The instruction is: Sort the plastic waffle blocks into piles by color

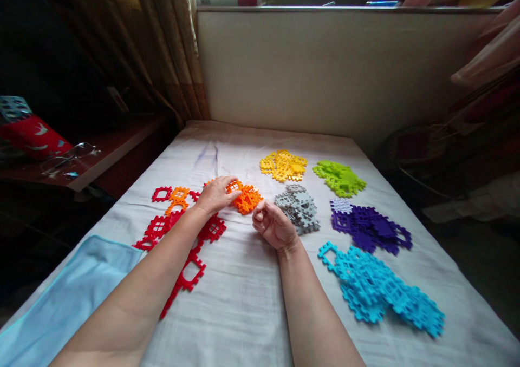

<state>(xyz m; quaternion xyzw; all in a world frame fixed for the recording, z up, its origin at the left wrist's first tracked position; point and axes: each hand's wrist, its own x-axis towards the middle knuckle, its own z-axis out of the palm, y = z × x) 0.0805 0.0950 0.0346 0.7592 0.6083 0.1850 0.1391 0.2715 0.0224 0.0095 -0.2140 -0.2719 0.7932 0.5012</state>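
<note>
In the head view, our left hand (217, 196) reached over the orange pieces (247, 200), mostly at its three o'clock, fingers parted and released. Our right hand (274, 225) had its fingers clenched in a fist, the grey pile (298, 210) just beside at two o'clock. From that fist, we saw yellow pieces (283, 164) at twelve, purple pieces (368, 226) at three, blue pieces (371, 277) at four

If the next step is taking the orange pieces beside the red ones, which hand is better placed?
Likely the left hand: it is nearer those orange pieces, with finger and thumb parted at the orange pile. The right hand is farther off, fingers curled, beside the grey pile.
</note>
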